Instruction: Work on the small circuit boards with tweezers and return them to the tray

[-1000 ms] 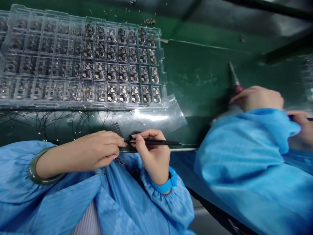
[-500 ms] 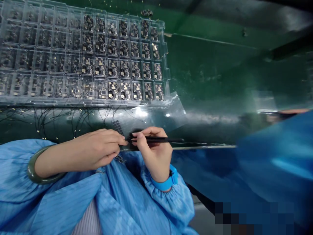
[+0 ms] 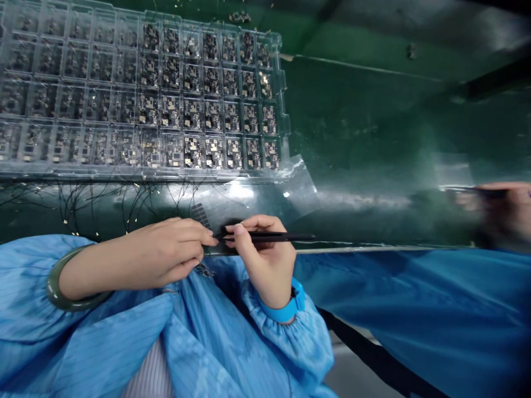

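My left hand (image 3: 166,251) rests at the near edge of the green bench, fingers pinched together on something too small to name. Right against it, my right hand (image 3: 263,260) grips black tweezers (image 3: 269,237) that lie level, their tips meeting my left fingertips. A clear plastic sheet (image 3: 249,202) with a small dark strip of parts (image 3: 201,214) lies just beyond both hands. Behind it stands a clear compartment tray (image 3: 141,94) holding several small circuit boards.
Thin black wires (image 3: 103,202) lie loose between the tray and my sleeves. A co-worker's blue sleeve (image 3: 415,298) fills the lower right, with their blurred hand (image 3: 501,213) at the right edge. The green bench surface (image 3: 373,127) stretches right of the tray.
My hands have stayed pinched together in place. The co-worker's arm and hand have swept from the bench's middle right toward the right edge, and the red-handled tool they held is out of view.
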The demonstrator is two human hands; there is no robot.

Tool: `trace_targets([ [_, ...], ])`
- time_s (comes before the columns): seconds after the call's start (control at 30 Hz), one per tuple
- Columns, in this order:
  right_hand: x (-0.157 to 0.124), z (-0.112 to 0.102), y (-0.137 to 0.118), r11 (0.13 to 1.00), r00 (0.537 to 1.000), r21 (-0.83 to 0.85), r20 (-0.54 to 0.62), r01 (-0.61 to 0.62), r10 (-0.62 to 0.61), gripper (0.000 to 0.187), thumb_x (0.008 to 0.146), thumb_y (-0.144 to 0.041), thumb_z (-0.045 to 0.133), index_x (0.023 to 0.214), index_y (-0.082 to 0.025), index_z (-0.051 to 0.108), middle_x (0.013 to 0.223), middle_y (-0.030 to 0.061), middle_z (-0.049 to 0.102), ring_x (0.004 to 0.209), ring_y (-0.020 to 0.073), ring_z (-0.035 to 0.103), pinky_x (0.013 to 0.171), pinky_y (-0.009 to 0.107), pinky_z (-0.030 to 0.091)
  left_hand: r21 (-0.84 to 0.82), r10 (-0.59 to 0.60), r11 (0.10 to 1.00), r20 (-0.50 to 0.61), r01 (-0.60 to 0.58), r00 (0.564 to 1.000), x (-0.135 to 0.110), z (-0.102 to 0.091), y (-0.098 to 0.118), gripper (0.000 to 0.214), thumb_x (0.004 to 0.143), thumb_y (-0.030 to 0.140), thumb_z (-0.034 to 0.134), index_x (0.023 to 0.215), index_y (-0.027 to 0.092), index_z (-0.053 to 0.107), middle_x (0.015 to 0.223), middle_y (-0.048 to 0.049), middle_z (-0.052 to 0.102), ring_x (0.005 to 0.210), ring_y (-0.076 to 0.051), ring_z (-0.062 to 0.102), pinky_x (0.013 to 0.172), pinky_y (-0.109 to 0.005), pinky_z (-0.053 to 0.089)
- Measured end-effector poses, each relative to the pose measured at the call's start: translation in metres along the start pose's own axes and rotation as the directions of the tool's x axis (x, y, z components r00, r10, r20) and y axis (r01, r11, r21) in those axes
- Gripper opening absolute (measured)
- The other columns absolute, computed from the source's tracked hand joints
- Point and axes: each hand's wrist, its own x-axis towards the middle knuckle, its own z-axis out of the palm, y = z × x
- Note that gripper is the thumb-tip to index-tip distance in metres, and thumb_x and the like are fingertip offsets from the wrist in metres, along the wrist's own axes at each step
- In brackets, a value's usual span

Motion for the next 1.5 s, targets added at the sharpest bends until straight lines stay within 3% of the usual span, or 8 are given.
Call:
trace_targets([
  [0.2, 0.0, 0.0, 0.003, 1.0, 0.998, -0.009, -0.055, 0.027, -0.028, 0.011, 0.085, -0.03, 0.066, 0.092, -0.025, 0.058, 0.077, -0.0014, 0.071, 0.066, 0.0146, 0.071, 0.06, 0.027, 0.06, -0.014, -0.002, 1.0, 0.011, 0.002, 1.0, 0.0, 0.0, 0.0, 0.018, 0.095, 0.015, 0.043, 0.092, 0.014, 0.061, 0.124, -0.0103, 0.065, 0.12, -0.024, 0.055, 0.104, -0.039, 0.046],
  [0.5, -0.001, -0.001, 0.004, 0.998, 0.998, -0.025, -0.017, 0.061, -0.061, 0.011, 0.085, -0.026, 0.068, 0.093, -0.024, 0.061, 0.08, -0.0021, 0.072, 0.067, 0.0135, 0.073, 0.061, 0.025, 0.06, -0.038, -0.005, 0.999, 0.013, 0.005, 1.0, 0.0, -0.001, 0.0, 0.019, 0.095, 0.015, 0.043, 0.093, 0.012, 0.062, 0.123, -0.0118, 0.065, 0.121, -0.025, 0.054, 0.104, -0.041, 0.045],
  [0.67, -0.001, -0.002, 0.002, 0.982, 0.999, 0.19, -0.049, 0.008, 0.002, 0.011, 0.083, -0.023, 0.071, 0.09, -0.023, 0.063, 0.074, -0.0034, 0.074, 0.057, 0.012, 0.072, 0.054, 0.018, 0.06, -0.064, -0.03, 0.997, 0.036, 0.033, 0.999, 0.0, -0.002, 0.0, 0.017, 0.095, 0.015, 0.044, 0.091, 0.014, 0.061, 0.124, -0.0111, 0.064, 0.123, -0.024, 0.053, 0.105, -0.041, 0.043],
  [0.8, 0.002, -0.002, -0.002, 0.903, 0.991, 0.428, -0.135, 0.04, 0.02, 0.009, 0.083, -0.024, 0.071, 0.087, -0.024, 0.063, 0.071, -0.0054, 0.075, 0.048, 0.0099, 0.069, 0.046, 0.016, 0.059, -0.132, -0.038, 0.99, 0.026, 0.041, 0.999, 0.0, -0.005, 0.0, 0.014, 0.093, 0.014, 0.046, 0.088, 0.017, 0.06, 0.124, -0.0093, 0.063, 0.123, -0.023, 0.052, 0.104, -0.038, 0.042],
  [0.97, 0.004, 0.005, -0.019, 0.821, 0.983, 0.562, -0.185, 0.106, 0.0, 0.009, 0.082, -0.027, 0.071, 0.084, -0.024, 0.063, 0.067, -0.0065, 0.075, 0.041, 0.0087, 0.064, 0.039, 0.015, 0.055, -0.323, -0.16, 0.937, -0.057, 0.133, 0.986, 0.003, -0.01, 0.004, 0.01, 0.094, 0.016, 0.047, 0.092, 0.018, 0.057, 0.109, -0.0054, 0.065, 0.099, -0.014, 0.062, 0.086, -0.026, 0.049],
  [1.17, -0.004, 0.016, -0.032, 0.858, 0.99, 0.503, -0.135, 0.099, -0.035, 0.01, 0.084, -0.024, 0.07, 0.091, -0.026, 0.062, 0.073, -0.0062, 0.076, 0.048, 0.0107, 0.068, 0.046, 0.019, 0.06, -0.446, -0.375, 0.852, -0.159, 0.272, 0.913, 0.006, -0.008, 0.005, 0.01, 0.092, 0.019, 0.05, 0.086, 0.016, 0.058, 0.089, -0.0027, 0.063, 0.079, -0.012, 0.061, 0.07, -0.023, 0.048],
  [1.3, -0.004, 0.02, -0.03, 0.906, 0.987, 0.412, -0.154, 0.098, -0.036, 0.011, 0.085, -0.025, 0.069, 0.093, -0.026, 0.062, 0.076, -0.0055, 0.077, 0.058, 0.0135, 0.073, 0.049, 0.02, 0.062, -0.54, -0.421, 0.793, -0.151, 0.283, 0.894, 0.003, -0.003, 0.001, 0.014, 0.094, 0.024, 0.048, 0.09, 0.017, 0.059, 0.088, -0.0022, 0.062, 0.072, -0.011, 0.061, 0.065, -0.023, 0.049],
  [1.5, -0.001, 0.023, -0.026, 0.93, 0.988, 0.351, -0.147, 0.107, -0.058, 0.012, 0.086, -0.028, 0.067, 0.094, -0.028, 0.059, 0.077, -0.0053, 0.077, 0.051, 0.0139, 0.071, 0.049, 0.024, 0.063, -0.597, -0.432, 0.752, -0.129, 0.278, 0.893, 0.002, -0.003, 0.001, 0.016, 0.095, 0.026, 0.048, 0.088, 0.016, 0.058, 0.089, -0.0036, 0.062, 0.073, -0.012, 0.063, 0.065, -0.023, 0.052],
])
